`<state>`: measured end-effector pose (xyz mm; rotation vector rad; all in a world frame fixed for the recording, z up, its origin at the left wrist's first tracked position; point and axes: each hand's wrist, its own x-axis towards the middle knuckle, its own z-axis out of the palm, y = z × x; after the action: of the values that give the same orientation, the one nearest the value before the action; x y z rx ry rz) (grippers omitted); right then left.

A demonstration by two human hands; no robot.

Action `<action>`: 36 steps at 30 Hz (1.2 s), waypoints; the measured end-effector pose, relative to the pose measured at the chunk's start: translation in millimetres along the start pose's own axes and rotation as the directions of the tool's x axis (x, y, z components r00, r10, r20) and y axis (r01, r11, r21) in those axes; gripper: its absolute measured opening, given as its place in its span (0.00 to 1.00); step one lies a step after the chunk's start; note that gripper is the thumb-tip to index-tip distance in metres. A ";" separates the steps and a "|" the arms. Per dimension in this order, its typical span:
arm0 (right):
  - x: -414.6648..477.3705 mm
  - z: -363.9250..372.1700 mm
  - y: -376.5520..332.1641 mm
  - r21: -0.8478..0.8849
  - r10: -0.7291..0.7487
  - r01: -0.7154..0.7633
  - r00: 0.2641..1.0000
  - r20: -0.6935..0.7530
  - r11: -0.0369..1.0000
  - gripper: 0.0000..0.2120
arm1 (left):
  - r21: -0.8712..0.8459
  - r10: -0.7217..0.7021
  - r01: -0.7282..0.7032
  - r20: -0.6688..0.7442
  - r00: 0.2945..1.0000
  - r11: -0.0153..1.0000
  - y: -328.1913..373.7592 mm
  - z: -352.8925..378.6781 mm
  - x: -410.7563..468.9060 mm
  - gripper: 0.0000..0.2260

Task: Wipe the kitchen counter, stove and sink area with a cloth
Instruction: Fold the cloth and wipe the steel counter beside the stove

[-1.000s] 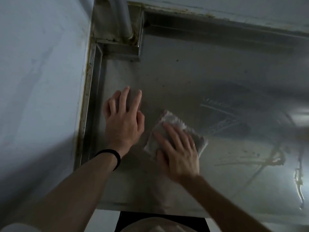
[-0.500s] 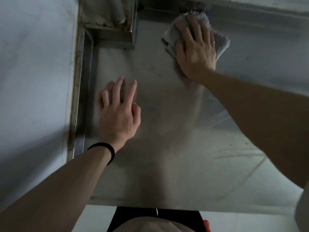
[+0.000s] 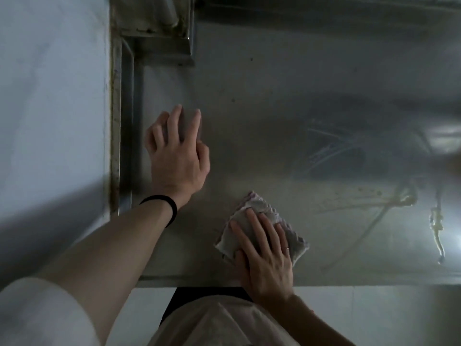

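Note:
A dull stainless-steel counter (image 3: 274, 108) fills the view. My right hand (image 3: 267, 255) lies flat on a folded whitish cloth (image 3: 254, 206), pressing it onto the steel near the front edge; the cloth's far corner sticks out past my fingertips. My left hand (image 3: 178, 156) rests palm down on the counter at the left, fingers slightly spread, holding nothing. It wears a black band at the wrist. The two hands are apart, the left farther back than the right.
A pale wall (image 3: 50, 96) runs along the left, with a raised metal rim (image 3: 124, 121) beside it. A boxed metal corner with a pipe (image 3: 159, 28) stands at the back left. Brownish streaks and residue (image 3: 399, 201) mark the steel at the right. The counter's front edge (image 3: 349, 280) is close to my body.
My right hand has dragged the cloth from the far back of the counter down to the front edge. The left hand has stayed planted in the same place.

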<state>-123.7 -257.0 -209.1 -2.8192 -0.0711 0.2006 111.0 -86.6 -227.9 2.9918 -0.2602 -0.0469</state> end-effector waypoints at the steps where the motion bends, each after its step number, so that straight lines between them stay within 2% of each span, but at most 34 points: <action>1: 1.5 0.2 2.0 -0.005 -0.006 0.006 1.000 0.008 1.000 0.25 | 0.000 0.001 -0.001 -0.004 1.000 1.000 0.3 0.6 -0.3 0.27; 3: 11.2 -0.1 4.5 -0.016 -0.023 0.023 0.999 0.023 1.000 0.26 | -0.001 0.000 0.000 -0.007 1.000 1.000 0.2 0.6 -1.6 0.27; 8: 19.3 8.1 -35.5 -0.017 0.065 -0.064 0.996 0.061 0.998 0.27 | 0.010 -0.011 0.011 0.026 1.000 1.000 1.2 -8.2 -4.2 0.27; 12: 18.9 28.1 -97.6 0.027 -0.066 0.063 0.991 0.116 0.998 0.30 | 0.014 -0.022 0.022 0.033 0.999 1.000 5.3 -14.2 -3.8 0.27; 15: 21.3 38.7 -133.5 0.051 -0.076 0.070 0.988 0.133 0.996 0.32 | 0.024 -0.018 0.017 0.031 0.999 1.000 6.5 -14.5 -3.4 0.27; 21: 18.9 38.4 -120.6 0.163 -0.079 0.070 0.996 0.048 0.984 0.26 | 0.017 -0.026 0.026 0.009 1.000 1.000 4.8 -12.4 -3.8 0.26; 23: 12.8 32.5 -99.3 0.171 -0.016 0.017 1.000 -0.011 0.985 0.26 | 0.012 -0.027 0.027 0.008 1.000 1.000 5.7 -11.9 -4.0 0.26; 26: -5.3 15.4 -44.4 0.109 0.155 -0.144 0.983 -0.097 0.984 0.25 | -0.011 -0.021 0.021 -0.005 1.000 1.000 5.2 -12.1 -5.5 0.26; 31: -35.3 -17.8 46.3 0.029 0.423 -0.423 0.898 -0.120 0.906 0.27 | -0.024 -0.005 0.005 0.004 1.000 1.000 5.3 -13.3 -4.3 0.26; 36: -23.8 -9.5 30.7 0.011 0.549 -0.555 0.819 -0.166 0.832 0.27 | -0.021 -0.015 0.014 -0.025 1.000 1.000 7.0 -12.4 -5.6 0.26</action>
<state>-145.0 -290.7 -206.6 -2.8031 0.8008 0.0933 104.8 -90.9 -214.5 2.9713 -0.2339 -0.0140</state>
